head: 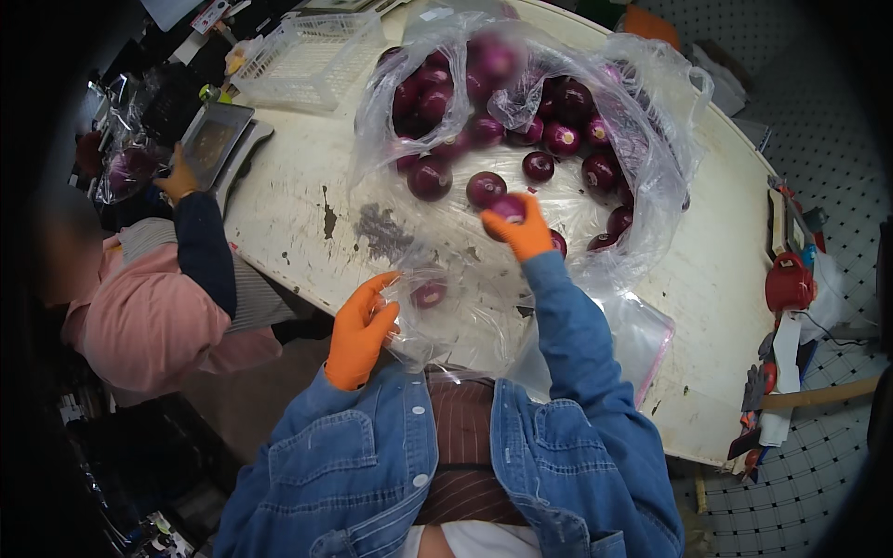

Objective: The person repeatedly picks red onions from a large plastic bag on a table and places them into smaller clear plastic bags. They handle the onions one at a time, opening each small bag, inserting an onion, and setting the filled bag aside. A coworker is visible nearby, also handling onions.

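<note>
My left hand [363, 329], in an orange glove, grips the edge of a clear plastic bag [471, 328] at the table's near side. One red onion [428, 294] lies inside that bag. Over the table, my right hand [523, 227], gloved in orange too, holds a red onion [509, 208] by its fingers. Just beyond it sits another red onion [486, 190]. Several more red onions [561, 138] spill from a large, open plastic sack [656, 153]. Flat clear bags [638, 335] lie beneath my right forearm.
A white plastic crate [307, 59] stands at the back left of the white table [286, 202]. By a scale [241, 157] at the left, a co-worker reaches with a gloved hand [180, 178] beside a bagged purple item. A red mug-like object [790, 282] is at the right edge.
</note>
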A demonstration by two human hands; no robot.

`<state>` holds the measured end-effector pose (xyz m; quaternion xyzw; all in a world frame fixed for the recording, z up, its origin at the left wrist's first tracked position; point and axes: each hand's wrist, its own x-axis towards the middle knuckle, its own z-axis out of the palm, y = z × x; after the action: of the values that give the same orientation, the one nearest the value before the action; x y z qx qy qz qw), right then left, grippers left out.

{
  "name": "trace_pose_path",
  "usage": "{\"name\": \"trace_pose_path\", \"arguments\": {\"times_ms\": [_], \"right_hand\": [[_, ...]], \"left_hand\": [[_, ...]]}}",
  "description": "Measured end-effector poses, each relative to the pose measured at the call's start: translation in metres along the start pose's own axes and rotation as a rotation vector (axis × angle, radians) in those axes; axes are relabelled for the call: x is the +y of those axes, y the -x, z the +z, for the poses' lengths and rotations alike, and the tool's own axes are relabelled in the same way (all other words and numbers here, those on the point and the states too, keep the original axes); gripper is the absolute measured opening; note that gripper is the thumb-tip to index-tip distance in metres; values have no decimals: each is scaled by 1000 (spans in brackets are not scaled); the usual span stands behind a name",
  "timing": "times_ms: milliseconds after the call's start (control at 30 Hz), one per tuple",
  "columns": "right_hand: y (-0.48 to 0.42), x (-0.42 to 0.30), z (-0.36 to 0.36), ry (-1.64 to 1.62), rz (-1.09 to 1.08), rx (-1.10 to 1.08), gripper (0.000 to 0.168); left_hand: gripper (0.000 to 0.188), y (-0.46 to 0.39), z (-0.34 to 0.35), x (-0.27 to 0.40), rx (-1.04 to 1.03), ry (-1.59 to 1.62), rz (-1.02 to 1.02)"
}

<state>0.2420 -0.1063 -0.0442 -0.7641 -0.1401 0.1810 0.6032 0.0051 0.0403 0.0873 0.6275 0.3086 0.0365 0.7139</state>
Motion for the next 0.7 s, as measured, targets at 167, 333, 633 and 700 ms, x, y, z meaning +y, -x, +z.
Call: {"name": "trace_pose_path", "arguments": {"times_ms": [167, 333, 633, 700], "right_hand": [[80, -76, -12, -751, -26, -705, 62], [127, -58, 47, -311, 296, -462, 60], [141, -39, 52, 163, -155, -516, 56], [145, -70, 37, 311, -250, -494, 58]], "left_hand": [[39, -5, -1, -1, 7, 70, 32], [34, 4, 1, 1, -6, 22, 66], [26, 5, -39, -11, 81, -99, 157], [19, 1, -50, -9, 78, -308, 276]]}}
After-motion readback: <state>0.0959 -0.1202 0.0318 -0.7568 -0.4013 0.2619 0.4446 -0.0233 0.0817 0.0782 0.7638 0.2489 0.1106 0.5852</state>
